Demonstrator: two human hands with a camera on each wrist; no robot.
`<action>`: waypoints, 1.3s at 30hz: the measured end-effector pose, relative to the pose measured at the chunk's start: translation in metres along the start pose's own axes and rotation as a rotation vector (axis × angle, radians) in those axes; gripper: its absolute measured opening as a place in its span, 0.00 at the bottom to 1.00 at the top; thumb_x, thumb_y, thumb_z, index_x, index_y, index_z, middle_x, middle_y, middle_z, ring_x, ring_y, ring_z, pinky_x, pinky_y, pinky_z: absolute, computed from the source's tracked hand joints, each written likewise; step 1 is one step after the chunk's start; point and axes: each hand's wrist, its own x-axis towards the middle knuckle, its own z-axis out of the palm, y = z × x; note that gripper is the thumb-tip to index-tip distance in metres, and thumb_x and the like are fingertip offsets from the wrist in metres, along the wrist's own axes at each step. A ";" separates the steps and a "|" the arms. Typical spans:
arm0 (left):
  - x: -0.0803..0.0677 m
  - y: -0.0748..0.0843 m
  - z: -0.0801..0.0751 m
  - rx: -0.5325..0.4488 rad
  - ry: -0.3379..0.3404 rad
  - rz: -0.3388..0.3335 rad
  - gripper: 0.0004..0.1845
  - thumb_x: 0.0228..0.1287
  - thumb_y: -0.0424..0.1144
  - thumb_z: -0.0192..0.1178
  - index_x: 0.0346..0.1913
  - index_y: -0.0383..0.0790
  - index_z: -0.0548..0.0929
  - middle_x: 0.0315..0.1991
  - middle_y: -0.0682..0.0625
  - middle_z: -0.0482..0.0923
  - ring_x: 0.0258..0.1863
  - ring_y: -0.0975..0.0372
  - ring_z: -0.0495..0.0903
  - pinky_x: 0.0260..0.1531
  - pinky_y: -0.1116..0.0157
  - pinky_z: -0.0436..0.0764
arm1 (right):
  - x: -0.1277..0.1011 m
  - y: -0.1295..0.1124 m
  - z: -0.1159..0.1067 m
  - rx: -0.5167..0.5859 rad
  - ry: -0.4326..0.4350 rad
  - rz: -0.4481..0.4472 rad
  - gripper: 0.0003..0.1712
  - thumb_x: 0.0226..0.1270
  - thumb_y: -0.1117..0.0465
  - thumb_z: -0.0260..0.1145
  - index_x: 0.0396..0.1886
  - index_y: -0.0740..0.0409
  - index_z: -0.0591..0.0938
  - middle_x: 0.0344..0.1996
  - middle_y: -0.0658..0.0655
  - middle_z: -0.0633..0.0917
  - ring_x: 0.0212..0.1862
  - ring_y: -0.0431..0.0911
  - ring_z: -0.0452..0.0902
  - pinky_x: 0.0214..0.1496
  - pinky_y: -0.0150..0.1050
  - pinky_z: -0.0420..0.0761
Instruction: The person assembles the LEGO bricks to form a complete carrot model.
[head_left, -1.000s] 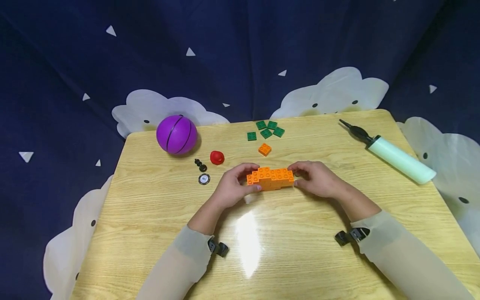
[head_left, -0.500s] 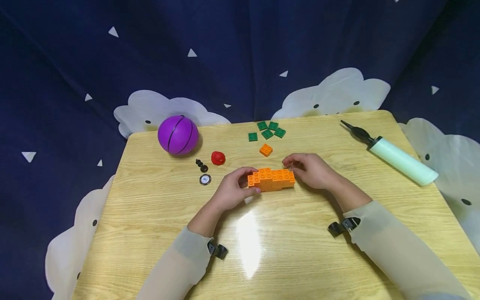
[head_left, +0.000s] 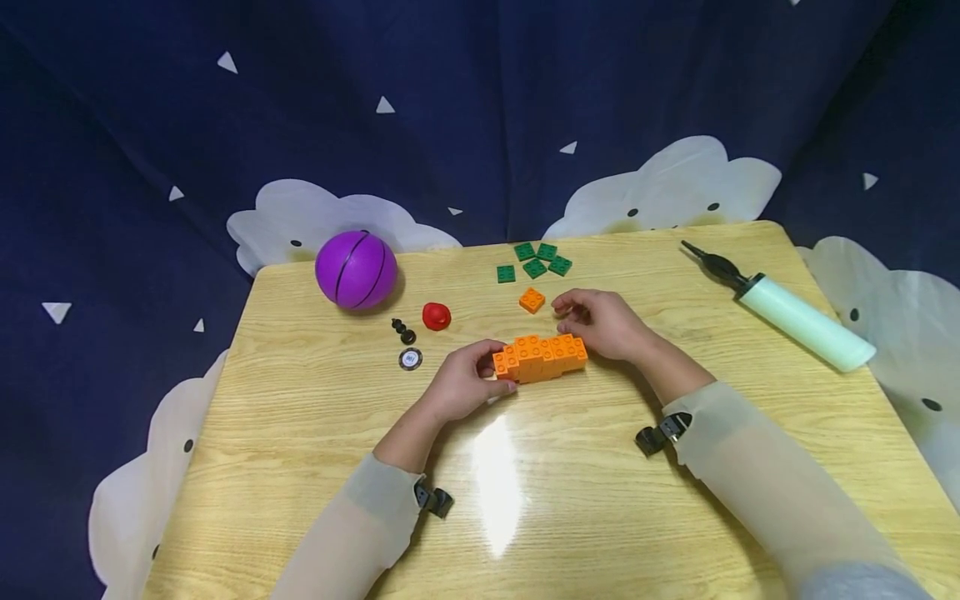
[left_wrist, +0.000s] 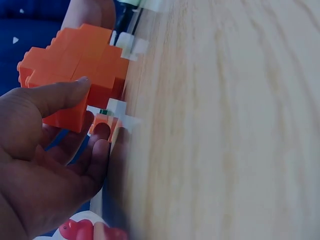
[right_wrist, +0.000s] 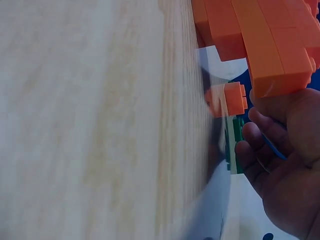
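My left hand (head_left: 467, 385) grips the left end of a stepped block of joined orange toy bricks (head_left: 542, 360), thumb on the near side and fingers behind. In the left wrist view the thumb lies across the face of that brick block (left_wrist: 82, 62). Just beyond the block's right end is my right hand (head_left: 611, 325), its fingers loosely bent with nothing between them. Its fingertips point toward a single loose orange brick (head_left: 532, 300) on the table, a short gap away. The right wrist view shows that loose brick (right_wrist: 234, 99) beyond the fingers.
Several green bricks (head_left: 535, 267) lie at the back of the wooden table (head_left: 315, 467). To the left are a purple ball (head_left: 356, 270), a small red cap (head_left: 436, 316), a black chess piece (head_left: 403, 332) and a poker chip (head_left: 410, 359). A hand pump (head_left: 802, 321) lies at right.
My right hand has let go of the block's right end and moved back and left toward the loose orange brick. My left hand keeps its grip, and the block has barely shifted.
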 end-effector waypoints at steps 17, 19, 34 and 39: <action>0.002 -0.004 -0.001 0.075 0.034 -0.006 0.32 0.61 0.42 0.77 0.68 0.43 0.79 0.53 0.50 0.82 0.46 0.59 0.79 0.50 0.59 0.81 | 0.031 0.005 0.007 -0.018 0.020 0.033 0.26 0.68 0.55 0.75 0.62 0.57 0.81 0.49 0.55 0.84 0.44 0.49 0.77 0.49 0.46 0.78; 0.002 -0.004 -0.001 0.080 0.041 -0.001 0.32 0.62 0.42 0.76 0.68 0.43 0.80 0.51 0.51 0.82 0.45 0.59 0.79 0.49 0.60 0.80 | 0.035 0.004 0.008 -0.030 0.022 0.038 0.27 0.67 0.55 0.76 0.63 0.58 0.81 0.50 0.56 0.84 0.45 0.50 0.77 0.50 0.46 0.78; 0.002 -0.006 0.001 0.089 0.066 0.011 0.30 0.61 0.43 0.77 0.66 0.43 0.81 0.39 0.51 0.79 0.39 0.59 0.75 0.42 0.61 0.77 | 0.053 -0.001 0.017 -0.088 -0.014 0.020 0.27 0.64 0.53 0.79 0.59 0.54 0.82 0.48 0.55 0.84 0.45 0.50 0.75 0.49 0.46 0.76; 0.002 -0.006 0.001 0.094 0.069 0.017 0.30 0.61 0.43 0.77 0.65 0.43 0.81 0.37 0.49 0.77 0.38 0.58 0.74 0.40 0.61 0.75 | 0.052 -0.003 0.016 -0.090 -0.035 0.033 0.24 0.64 0.54 0.78 0.58 0.53 0.83 0.50 0.55 0.85 0.46 0.51 0.76 0.52 0.46 0.78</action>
